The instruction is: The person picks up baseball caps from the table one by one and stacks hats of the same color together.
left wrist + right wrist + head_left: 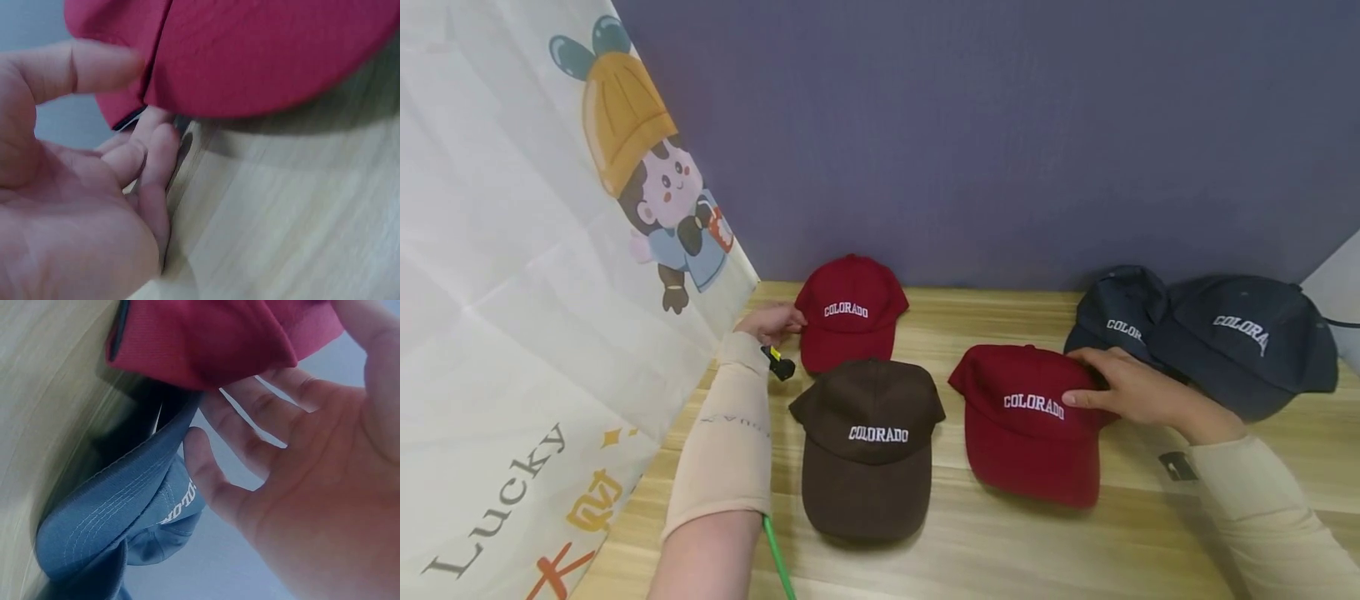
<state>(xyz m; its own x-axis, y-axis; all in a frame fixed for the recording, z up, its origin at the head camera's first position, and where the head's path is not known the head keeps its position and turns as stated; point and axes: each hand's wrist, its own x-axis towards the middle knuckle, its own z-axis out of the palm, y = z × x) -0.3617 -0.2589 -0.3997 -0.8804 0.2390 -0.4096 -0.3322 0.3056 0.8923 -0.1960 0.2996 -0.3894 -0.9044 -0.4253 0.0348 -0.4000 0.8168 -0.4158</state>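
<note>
Brown cap (867, 479) lay between the left grip (773, 323), pinching the far red cap (850, 343) by its edge, and the right grip (1150, 396), grasping the near red cap (1026, 454) by its crown; a shallow hold beside navy caps (1240, 367) risked slipping or snagging.

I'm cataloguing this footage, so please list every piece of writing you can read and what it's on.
"COLORADO": left red cap
"COLORADO": brown cap
"COLORADO": right red cap
"COLOR": left navy cap, rest hidden
"COLORA": right navy cap, ending unclear
"Lucky": white sheet
Orange character, same sheet: not surely readable
Red character, same sheet: cut off
Left sleeve: faint lettering, too blurred
Black tag by the right sleeve: mark too small
</note>
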